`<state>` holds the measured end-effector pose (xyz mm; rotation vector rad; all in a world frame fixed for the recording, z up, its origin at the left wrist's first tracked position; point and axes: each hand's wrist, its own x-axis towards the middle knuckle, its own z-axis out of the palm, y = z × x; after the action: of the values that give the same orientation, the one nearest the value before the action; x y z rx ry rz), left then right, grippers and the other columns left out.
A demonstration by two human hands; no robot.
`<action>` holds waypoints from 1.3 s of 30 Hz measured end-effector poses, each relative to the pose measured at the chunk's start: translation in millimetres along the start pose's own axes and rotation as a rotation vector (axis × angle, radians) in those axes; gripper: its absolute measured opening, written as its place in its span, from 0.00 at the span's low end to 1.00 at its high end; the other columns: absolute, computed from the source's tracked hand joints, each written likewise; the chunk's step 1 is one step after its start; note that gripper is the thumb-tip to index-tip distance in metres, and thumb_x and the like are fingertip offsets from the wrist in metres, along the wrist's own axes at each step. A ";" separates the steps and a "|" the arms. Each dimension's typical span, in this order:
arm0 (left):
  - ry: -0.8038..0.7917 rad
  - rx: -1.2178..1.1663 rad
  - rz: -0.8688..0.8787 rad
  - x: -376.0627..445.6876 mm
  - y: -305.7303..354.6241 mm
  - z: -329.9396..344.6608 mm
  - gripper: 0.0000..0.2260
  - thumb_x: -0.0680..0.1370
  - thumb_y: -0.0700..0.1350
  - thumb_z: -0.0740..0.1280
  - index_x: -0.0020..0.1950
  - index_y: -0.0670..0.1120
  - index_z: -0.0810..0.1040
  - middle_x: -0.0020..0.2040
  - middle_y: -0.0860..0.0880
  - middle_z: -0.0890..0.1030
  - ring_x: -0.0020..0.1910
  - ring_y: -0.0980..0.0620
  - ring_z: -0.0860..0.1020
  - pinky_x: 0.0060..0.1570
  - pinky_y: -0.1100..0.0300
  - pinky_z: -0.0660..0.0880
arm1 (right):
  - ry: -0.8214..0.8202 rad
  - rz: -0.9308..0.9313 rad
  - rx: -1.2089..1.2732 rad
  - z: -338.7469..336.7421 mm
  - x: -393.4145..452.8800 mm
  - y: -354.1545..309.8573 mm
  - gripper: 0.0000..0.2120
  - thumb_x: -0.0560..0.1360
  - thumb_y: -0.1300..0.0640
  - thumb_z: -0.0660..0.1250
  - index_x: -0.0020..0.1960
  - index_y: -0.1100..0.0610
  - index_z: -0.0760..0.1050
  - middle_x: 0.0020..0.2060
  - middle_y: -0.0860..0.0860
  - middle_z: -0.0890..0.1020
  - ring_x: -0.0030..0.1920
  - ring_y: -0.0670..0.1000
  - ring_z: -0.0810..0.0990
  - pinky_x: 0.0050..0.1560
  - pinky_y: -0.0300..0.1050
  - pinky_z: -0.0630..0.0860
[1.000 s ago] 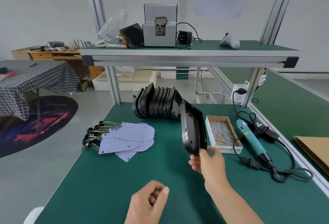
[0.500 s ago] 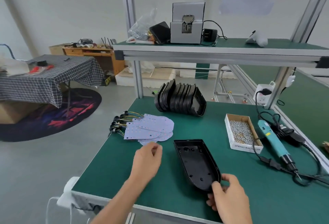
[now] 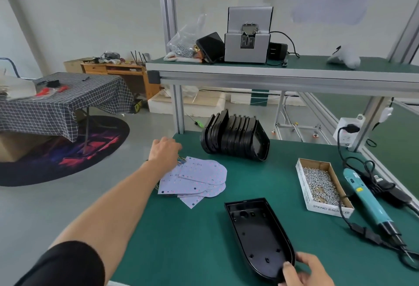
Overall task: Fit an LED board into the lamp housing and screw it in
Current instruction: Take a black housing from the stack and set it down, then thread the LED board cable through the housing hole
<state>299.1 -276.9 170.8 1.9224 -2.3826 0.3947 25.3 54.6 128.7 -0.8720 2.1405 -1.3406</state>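
The lamp housing (image 3: 258,235) lay open-side up near the desk's (image 3: 181,240) front edge, its near end pinched by the right hand (image 3: 303,271); the left hand (image 3: 164,150) rested on the LED boards (image 3: 195,178) by the left edge, its grip hidden.

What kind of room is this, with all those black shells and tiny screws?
Probably a small lamp-assembly workshop. A green workbench holds a stack of black lamp housings, a pile of LED boards, a box of screws and an electric screwdriver.
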 end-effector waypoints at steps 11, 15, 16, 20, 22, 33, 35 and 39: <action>-0.012 0.164 0.159 6.4 5.3 23.2 0.13 0.79 0.37 0.64 0.54 0.53 0.83 0.50 0.52 0.83 0.52 0.48 0.81 0.52 0.54 0.65 | 0.054 -0.053 0.139 8.9 -6.8 -16.1 0.08 0.72 0.83 0.66 0.45 0.74 0.77 0.25 0.72 0.79 0.25 0.58 0.73 0.27 0.32 0.71; 0.059 0.153 0.192 0.4 -1.0 21.7 0.12 0.81 0.41 0.63 0.55 0.53 0.82 0.48 0.53 0.82 0.48 0.48 0.82 0.49 0.55 0.64 | 0.017 -0.050 0.129 4.4 -6.5 -14.7 0.07 0.73 0.82 0.67 0.47 0.74 0.77 0.27 0.74 0.80 0.26 0.57 0.75 0.28 0.34 0.71; 0.077 0.162 0.205 -2.2 -2.8 21.9 0.12 0.81 0.40 0.63 0.55 0.54 0.82 0.47 0.53 0.82 0.47 0.49 0.82 0.48 0.56 0.63 | 0.007 -0.039 0.133 3.0 -5.3 -13.8 0.07 0.73 0.82 0.67 0.47 0.74 0.77 0.28 0.74 0.80 0.30 0.57 0.77 0.28 0.33 0.72; 0.106 0.149 0.248 -10.0 -9.9 23.4 0.13 0.78 0.39 0.65 0.55 0.54 0.83 0.52 0.54 0.83 0.47 0.49 0.84 0.52 0.57 0.68 | -0.020 0.006 0.109 2.2 0.8 -5.0 0.07 0.73 0.79 0.69 0.49 0.72 0.78 0.28 0.72 0.82 0.23 0.54 0.73 0.29 0.32 0.73; 0.125 0.110 0.255 -14.1 -12.3 24.3 0.13 0.78 0.37 0.66 0.55 0.52 0.84 0.51 0.53 0.84 0.45 0.46 0.84 0.53 0.56 0.71 | -0.010 0.023 0.101 4.2 3.8 0.5 0.08 0.73 0.78 0.70 0.50 0.71 0.79 0.27 0.71 0.82 0.28 0.54 0.78 0.31 0.35 0.73; 0.189 -0.456 -0.037 -19.2 -39.5 6.2 0.09 0.84 0.41 0.64 0.54 0.40 0.83 0.52 0.41 0.83 0.49 0.37 0.81 0.46 0.47 0.78 | -0.047 0.027 0.098 3.3 4.9 7.6 0.08 0.73 0.76 0.71 0.48 0.66 0.79 0.26 0.70 0.81 0.30 0.54 0.78 0.26 0.36 0.71; 0.193 -0.532 -0.087 -16.4 -50.5 -0.3 0.09 0.84 0.39 0.64 0.54 0.40 0.84 0.48 0.41 0.86 0.46 0.37 0.83 0.43 0.49 0.78 | -0.061 0.022 0.094 2.9 3.8 7.4 0.08 0.74 0.75 0.71 0.48 0.66 0.78 0.26 0.70 0.82 0.30 0.56 0.79 0.28 0.38 0.72; 0.169 -0.759 -0.226 -12.7 -67.7 -13.9 0.10 0.84 0.40 0.63 0.49 0.43 0.84 0.42 0.43 0.86 0.37 0.40 0.83 0.34 0.56 0.75 | -0.031 0.023 0.101 5.2 0.5 7.3 0.08 0.73 0.77 0.70 0.48 0.67 0.78 0.24 0.68 0.81 0.29 0.54 0.79 0.26 0.33 0.72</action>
<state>365.9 -274.6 192.7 1.6620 -1.7913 -0.3117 26.5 53.4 119.9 -0.8205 2.0344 -1.4021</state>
